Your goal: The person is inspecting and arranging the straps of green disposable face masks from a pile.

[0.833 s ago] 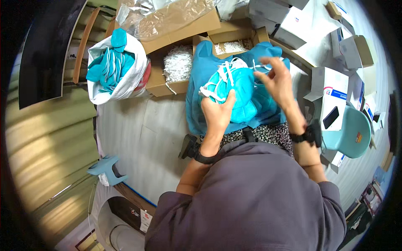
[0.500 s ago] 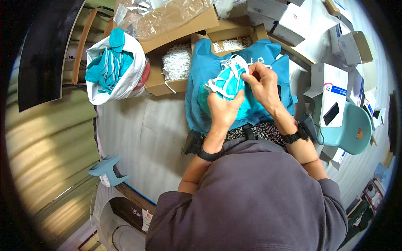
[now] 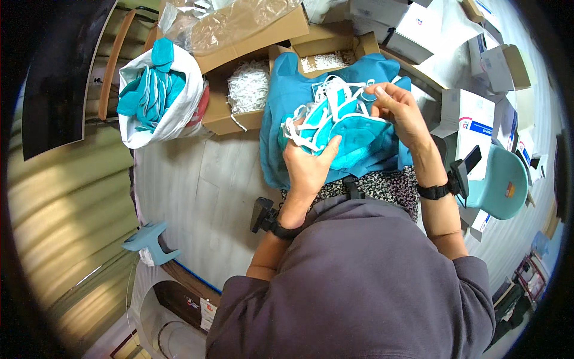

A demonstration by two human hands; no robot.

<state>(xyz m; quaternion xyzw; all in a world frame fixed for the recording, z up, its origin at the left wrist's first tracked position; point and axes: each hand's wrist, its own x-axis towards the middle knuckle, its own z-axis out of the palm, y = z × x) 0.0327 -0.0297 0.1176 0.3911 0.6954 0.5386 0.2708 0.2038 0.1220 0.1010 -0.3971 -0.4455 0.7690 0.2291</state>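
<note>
My left hand (image 3: 305,170) grips a bundle of turquoise masks (image 3: 359,133) above the blue cloth (image 3: 274,158) on my lap, thumb pressed on the near side, other fingers mostly hidden. Right hand (image 3: 403,113) is at the bundle's right, thumb and index close together near tangled white straps (image 3: 327,90); can't tell if I'm pinching one. Straps cross the masks. White sack (image 3: 134,137) left, open carton (image 3: 242,124) ahead-left, white box (image 3: 475,110) right.

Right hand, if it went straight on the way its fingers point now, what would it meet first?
The right hand would probably meet the white straps on the turquoise pieces held in the left hand; depth is unclear, so its fingertips may be touching one.
</note>
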